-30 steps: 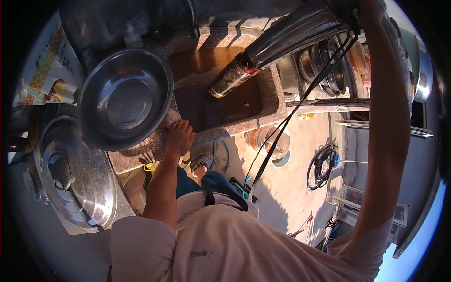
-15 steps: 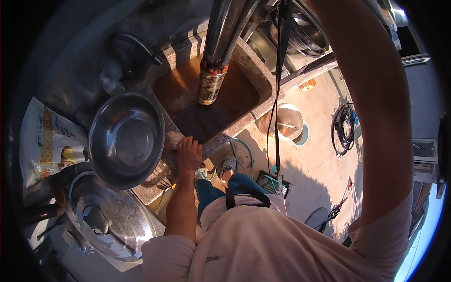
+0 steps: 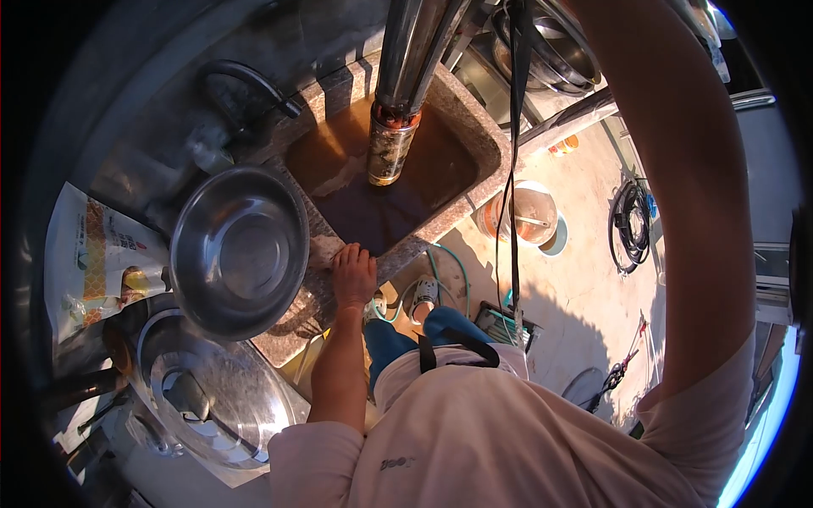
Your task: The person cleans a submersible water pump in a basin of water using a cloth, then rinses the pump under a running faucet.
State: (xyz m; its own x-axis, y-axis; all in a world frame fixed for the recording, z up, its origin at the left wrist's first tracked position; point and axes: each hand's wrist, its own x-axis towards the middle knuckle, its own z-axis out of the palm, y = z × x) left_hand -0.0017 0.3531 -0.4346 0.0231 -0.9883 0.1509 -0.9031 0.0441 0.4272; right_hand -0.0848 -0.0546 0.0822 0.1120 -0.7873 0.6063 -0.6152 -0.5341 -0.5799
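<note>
My left hand [image 3: 354,275] is bent over the near left rim of a speckled stone sink [image 3: 449,217], with its fingers close together and curled on the edge. A pale, crumpled piece [image 3: 323,251], perhaps a rag, lies against those fingers. Brown, cloudy water [image 3: 373,207] fills part of the basin. Above it hangs a long, shiny metal cylinder [image 3: 405,63] with a reddish band and a stained lower end. My right arm [image 3: 699,169] is raised along the right side and leaves the picture at the top. The right hand is out of sight, so what it holds does not show.
A steel basin [image 3: 241,252] stands left of the sink, above a large round lid [image 3: 207,389]. A printed bag [image 3: 97,258] leans nearby; a curved tap [image 3: 254,80] is behind. Buckets [image 3: 529,212], a green hose [image 3: 461,275] and coiled black cable [image 3: 628,224] lie on the floor. A black strap [image 3: 517,127] hangs down.
The whole view has shifted a little, so the scene sits slightly farther right. My left hand keeps its place on the rim, and the cylinder still hangs over the water.
</note>
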